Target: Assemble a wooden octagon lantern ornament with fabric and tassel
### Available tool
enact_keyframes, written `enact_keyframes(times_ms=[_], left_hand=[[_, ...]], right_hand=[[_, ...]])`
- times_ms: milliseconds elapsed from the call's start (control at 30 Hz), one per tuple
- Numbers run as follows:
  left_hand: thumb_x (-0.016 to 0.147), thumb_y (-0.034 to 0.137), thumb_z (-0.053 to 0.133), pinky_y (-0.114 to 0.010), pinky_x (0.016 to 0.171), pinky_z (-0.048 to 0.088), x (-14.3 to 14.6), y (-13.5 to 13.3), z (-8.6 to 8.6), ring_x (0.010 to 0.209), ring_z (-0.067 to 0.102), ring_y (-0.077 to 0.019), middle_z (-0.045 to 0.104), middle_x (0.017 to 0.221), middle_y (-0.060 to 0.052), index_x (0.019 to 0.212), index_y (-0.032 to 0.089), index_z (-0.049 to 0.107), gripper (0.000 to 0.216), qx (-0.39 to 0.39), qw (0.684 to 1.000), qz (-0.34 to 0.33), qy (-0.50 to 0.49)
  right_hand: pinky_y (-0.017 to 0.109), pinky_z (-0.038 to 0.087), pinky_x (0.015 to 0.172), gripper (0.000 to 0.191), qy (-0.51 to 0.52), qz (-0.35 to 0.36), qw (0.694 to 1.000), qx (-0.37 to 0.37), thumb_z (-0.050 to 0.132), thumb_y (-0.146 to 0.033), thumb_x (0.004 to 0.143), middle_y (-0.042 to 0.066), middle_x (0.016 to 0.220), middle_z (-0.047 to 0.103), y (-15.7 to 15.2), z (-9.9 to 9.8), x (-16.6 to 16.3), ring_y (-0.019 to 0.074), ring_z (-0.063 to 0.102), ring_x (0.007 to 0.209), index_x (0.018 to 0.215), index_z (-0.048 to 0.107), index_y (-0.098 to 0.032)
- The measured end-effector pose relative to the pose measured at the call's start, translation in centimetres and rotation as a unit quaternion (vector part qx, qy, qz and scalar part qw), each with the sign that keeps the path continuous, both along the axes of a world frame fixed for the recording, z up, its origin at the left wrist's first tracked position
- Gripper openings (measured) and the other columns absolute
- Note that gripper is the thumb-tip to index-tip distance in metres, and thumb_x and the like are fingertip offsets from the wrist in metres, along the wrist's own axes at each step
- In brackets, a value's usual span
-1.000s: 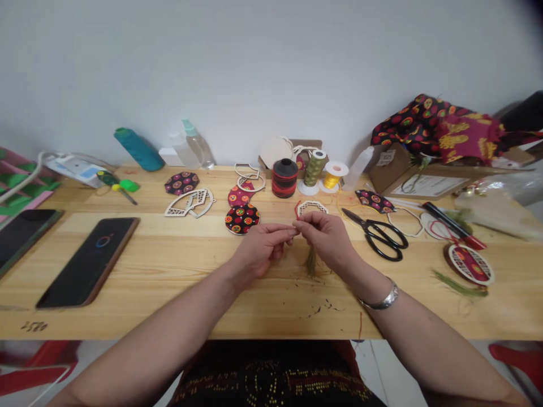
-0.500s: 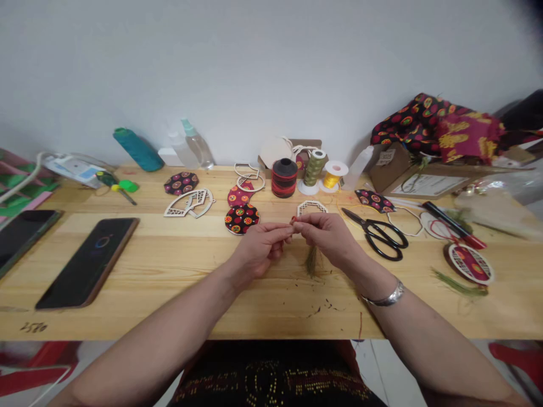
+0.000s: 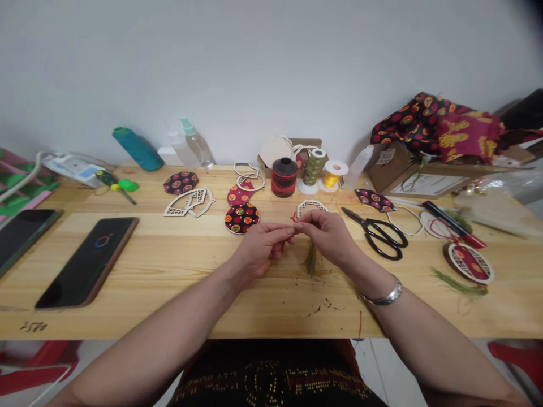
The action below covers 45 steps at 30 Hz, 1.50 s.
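In the middle of the table my left hand (image 3: 267, 243) and my right hand (image 3: 324, 234) meet at the fingertips, each closed in a pinch. What the left fingertips grip is too small to make out. A bit of red cord (image 3: 293, 217) shows just above the joined fingers. From under my right hand a green thread tassel (image 3: 311, 261) hangs down, its upper end hidden by the fingers. Just behind the hands lies a white lattice frame (image 3: 313, 208). Black-handled scissors (image 3: 375, 232) rest to the right of my right hand.
Thread spools stand at the back: red-and-black (image 3: 284, 180), olive (image 3: 314, 169), yellow (image 3: 333, 175). Patterned fabric pieces (image 3: 241, 219) and white cutouts (image 3: 190, 202) lie left of them. Two phones (image 3: 89, 263) are at left. A finished oval ornament (image 3: 470, 263) and a cardboard box (image 3: 407, 169) are at right.
The red bit at the fingertips has shifted slightly, now showing as a thin cord above them. My right fingers have moved a little; both hands stay together in the same place.
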<state>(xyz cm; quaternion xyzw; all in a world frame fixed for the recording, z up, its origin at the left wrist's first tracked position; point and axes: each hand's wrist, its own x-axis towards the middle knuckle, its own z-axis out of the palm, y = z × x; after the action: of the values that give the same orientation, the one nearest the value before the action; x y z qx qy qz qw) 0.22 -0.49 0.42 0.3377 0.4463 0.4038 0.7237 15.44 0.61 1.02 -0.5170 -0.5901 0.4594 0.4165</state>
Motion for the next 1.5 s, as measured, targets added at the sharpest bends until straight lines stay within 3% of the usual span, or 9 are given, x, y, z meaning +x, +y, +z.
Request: enact_keyframes(times_ms=[333, 467, 600, 800, 967, 1167, 1267, 1367, 1500], left_hand=[[0.064, 0.028, 0.073, -0.019, 0.037, 0.017, 0.1, 0.2, 0.3, 0.039, 0.031, -0.0010, 0.072, 0.073, -0.006, 0.070, 0.013, 0.070, 0.016, 0.036, 0.996, 0.062, 0.044], [0.063, 0.030, 0.075, -0.019, 0.038, 0.019, 0.1, 0.0, 0.3, 0.040, 0.032, -0.0009, 0.071, 0.076, -0.003, 0.068, 0.015, 0.069, 0.017, 0.055, 0.996, 0.036, 0.057], [0.064, 0.033, 0.074, -0.020, 0.043, 0.027, 0.1, -0.4, 0.0, 0.045, 0.037, -0.0028, 0.070, 0.082, -0.002, 0.068, 0.016, 0.070, 0.018, 0.103, 0.987, -0.009, 0.122], [0.068, 0.032, 0.069, -0.023, 0.049, 0.034, 0.3, -0.5, -0.2, 0.050, 0.044, -0.0086, 0.058, 0.054, 0.003, 0.074, 0.017, 0.073, 0.017, 0.160, 0.958, -0.027, 0.236], [0.074, 0.030, 0.064, -0.023, 0.053, 0.036, 0.3, -0.5, -0.4, 0.055, 0.048, -0.0098, 0.062, 0.060, 0.002, 0.075, 0.018, 0.074, 0.016, 0.235, 0.927, -0.044, 0.289], [0.076, 0.030, 0.062, -0.025, 0.060, 0.041, 0.3, -0.7, -0.3, 0.061, 0.055, -0.0129, 0.068, 0.067, 0.000, 0.080, 0.022, 0.075, 0.016, 0.254, 0.926, -0.053, 0.273], [0.073, 0.028, 0.063, -0.026, 0.065, 0.044, 0.3, -0.6, -0.1, 0.072, 0.059, -0.0162, 0.069, 0.079, -0.004, 0.072, 0.019, 0.073, 0.012, 0.253, 0.931, -0.013, 0.265], [0.072, 0.026, 0.064, -0.026, 0.072, 0.046, 0.0, -0.4, 0.0, 0.091, 0.059, -0.0192, 0.064, 0.100, -0.008, 0.068, 0.017, 0.067, 0.010, 0.287, 0.916, 0.078, 0.270], [0.075, 0.025, 0.063, -0.028, 0.079, 0.047, 0.0, -0.4, -0.2, 0.089, 0.060, -0.0168, 0.064, 0.096, -0.006, 0.079, 0.017, 0.063, 0.009, 0.298, 0.915, 0.120, 0.246]], right_hand=[[0.028, 0.038, 0.062, 0.013, -0.117, -0.019, 0.990, 0.073, 0.056, -0.024, 0.079, 0.000, 0.065, 0.060, 0.1, -0.4, 0.4, 0.0129, 0.050, 0.062, 0.069, 0.061, -0.017], [0.028, 0.038, 0.063, 0.014, -0.124, -0.036, 0.988, 0.083, 0.055, -0.023, 0.080, 0.000, 0.063, 0.060, 0.1, -0.4, 0.4, 0.0129, 0.051, 0.061, 0.068, 0.060, -0.018], [0.027, 0.037, 0.058, 0.016, -0.074, -0.034, 0.995, 0.057, 0.056, -0.025, 0.080, -0.001, 0.061, 0.060, 0.2, -0.6, 0.4, 0.0112, 0.047, 0.056, 0.066, 0.059, -0.018], [0.023, 0.025, 0.044, 0.017, 0.067, -0.016, 0.996, -0.054, 0.060, -0.032, 0.076, 0.001, 0.062, 0.062, 0.1, -0.7, 0.0, 0.0070, 0.035, 0.045, 0.068, 0.059, -0.017], [0.021, 0.019, 0.041, 0.023, 0.188, -0.011, 0.973, -0.131, 0.066, -0.036, 0.070, 0.000, 0.061, 0.060, -0.3, -0.2, -0.5, 0.0033, 0.032, 0.042, 0.067, 0.056, -0.016], [0.019, 0.025, 0.041, 0.029, 0.201, -0.012, 0.968, -0.151, 0.070, -0.041, 0.066, -0.004, 0.055, 0.053, -0.5, -0.1, -0.7, 0.0039, 0.037, 0.043, 0.067, 0.055, -0.016], [0.019, 0.023, 0.040, 0.030, 0.196, -0.009, 0.969, -0.150, 0.069, -0.042, 0.066, -0.006, 0.053, 0.048, -0.4, 0.0, -0.5, 0.0039, 0.034, 0.042, 0.068, 0.054, -0.017], [0.020, 0.021, 0.040, 0.030, 0.181, -0.010, 0.974, -0.137, 0.069, -0.042, 0.067, -0.007, 0.052, 0.044, -0.3, 0.1, -0.4, 0.0042, 0.032, 0.043, 0.067, 0.053, -0.017], [0.020, 0.022, 0.041, 0.027, 0.152, -0.015, 0.981, -0.117, 0.068, -0.040, 0.068, -0.006, 0.050, 0.045, -0.3, 0.0, -0.4, 0.0050, 0.033, 0.043, 0.066, 0.053, -0.017]])
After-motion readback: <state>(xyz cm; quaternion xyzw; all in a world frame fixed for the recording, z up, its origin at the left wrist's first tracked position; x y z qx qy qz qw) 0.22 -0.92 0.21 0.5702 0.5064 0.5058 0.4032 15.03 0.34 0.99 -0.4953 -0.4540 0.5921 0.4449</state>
